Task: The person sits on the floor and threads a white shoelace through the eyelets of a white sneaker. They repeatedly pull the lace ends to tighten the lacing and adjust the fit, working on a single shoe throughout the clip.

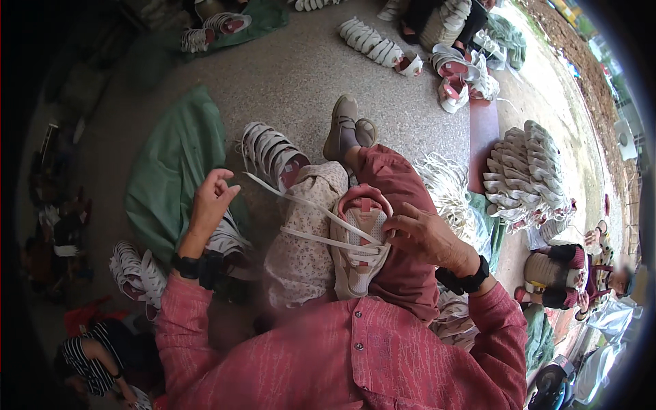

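A white and beige sneaker (pixel 362 225) with a dark pink lining lies on my lap, its collar pointing away from me. A flat cream shoelace (pixel 307 203) runs from its eyelets to the left in two strands. The upper strand stretches past my knee and ends just beside my left hand (pixel 213 199). That hand is raised, its fingers curled but apart, with nothing visible between them. My right hand (pixel 427 236) grips the sneaker's right edge by the eyelets, thumb and fingers closed there; its fingertips are partly hidden.
A row of nested white shoes (pixel 270 150) stands beyond my left knee, near a green sheet (pixel 176 171). At right lie a bundle of white laces (pixel 447 195) and a big shoe stack (pixel 525 174). Other people (pixel 577 277) sit around with more shoes.
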Available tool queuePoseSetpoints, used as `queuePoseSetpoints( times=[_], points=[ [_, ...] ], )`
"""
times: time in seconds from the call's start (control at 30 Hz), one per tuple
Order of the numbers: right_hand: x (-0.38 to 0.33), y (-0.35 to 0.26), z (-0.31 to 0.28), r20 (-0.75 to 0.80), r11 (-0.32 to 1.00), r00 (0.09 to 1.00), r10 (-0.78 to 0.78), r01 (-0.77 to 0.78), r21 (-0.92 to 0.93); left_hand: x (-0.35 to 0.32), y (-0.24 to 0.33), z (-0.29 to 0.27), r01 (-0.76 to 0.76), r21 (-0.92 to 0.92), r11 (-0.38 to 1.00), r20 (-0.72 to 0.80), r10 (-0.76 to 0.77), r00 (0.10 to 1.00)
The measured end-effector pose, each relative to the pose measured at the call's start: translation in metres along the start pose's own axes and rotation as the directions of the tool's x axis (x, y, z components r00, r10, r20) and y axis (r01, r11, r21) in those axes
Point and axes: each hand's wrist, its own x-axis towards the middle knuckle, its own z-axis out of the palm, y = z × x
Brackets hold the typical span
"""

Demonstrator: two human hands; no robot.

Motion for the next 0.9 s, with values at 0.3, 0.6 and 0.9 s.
queuePoseSetpoints(
  times=[0.3,0.6,0.9],
  points=[
    [-0.020,-0.006,0.033,-0.027,0.980,1.000,-0.005,-0.001,-0.200,-0.041,0.094,0.098,-0.669,-0.029,0.742,0.278,0.649,0.708],
    [-0.019,-0.002,0.044,-0.057,0.978,0.997,-0.043,0.030,-0.208,-0.019,0.114,0.146,-0.811,0.048,0.583,0.477,0.700,0.531],
    [-0.019,0.002,0.051,-0.123,0.919,0.977,-0.177,0.119,-0.376,-0.011,0.107,0.154,-0.741,-0.175,0.648,0.574,0.679,0.458]
  ],
)
